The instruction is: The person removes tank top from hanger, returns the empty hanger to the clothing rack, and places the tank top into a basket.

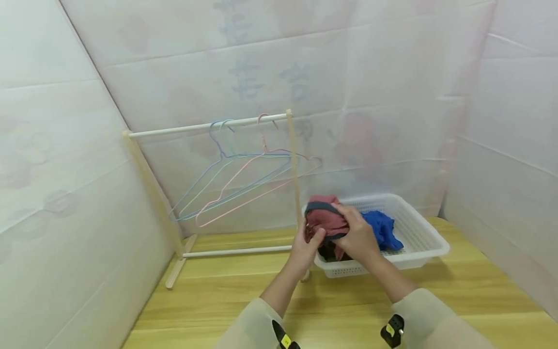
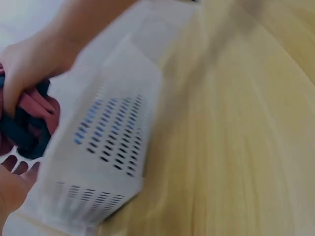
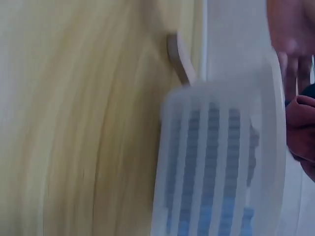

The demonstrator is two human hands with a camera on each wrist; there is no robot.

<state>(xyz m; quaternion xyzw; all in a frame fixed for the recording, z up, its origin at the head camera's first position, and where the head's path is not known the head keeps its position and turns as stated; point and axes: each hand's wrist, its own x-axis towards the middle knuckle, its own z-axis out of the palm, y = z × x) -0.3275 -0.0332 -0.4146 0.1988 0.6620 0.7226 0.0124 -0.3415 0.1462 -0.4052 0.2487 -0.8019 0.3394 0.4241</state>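
In the head view a bunched pink-red garment (image 1: 328, 220) with dark blue-grey trim is lifted over the left end of a white plastic basket (image 1: 420, 237). My right hand (image 1: 358, 235) grips the cloth from its right side, thumb and fingers bent into it; the left wrist view shows the same garment (image 2: 42, 110) crumpled in that grasp. My left hand (image 1: 305, 245) is at the garment's left side, thumb in front. In the left wrist view this left hand (image 2: 15, 189) has its fingers extended just beside the cloth. Inside the basket lie a blue garment (image 1: 381, 230) and dark cloth (image 1: 329, 252).
A rack with wooden posts (image 1: 150, 189) and a white top bar (image 1: 174, 130) stands left of the basket on the wood-grain table (image 1: 231, 291). Blue, green and pink hangers (image 1: 231, 182) hang from it. White sheeting (image 1: 392, 97) encloses the back and sides.
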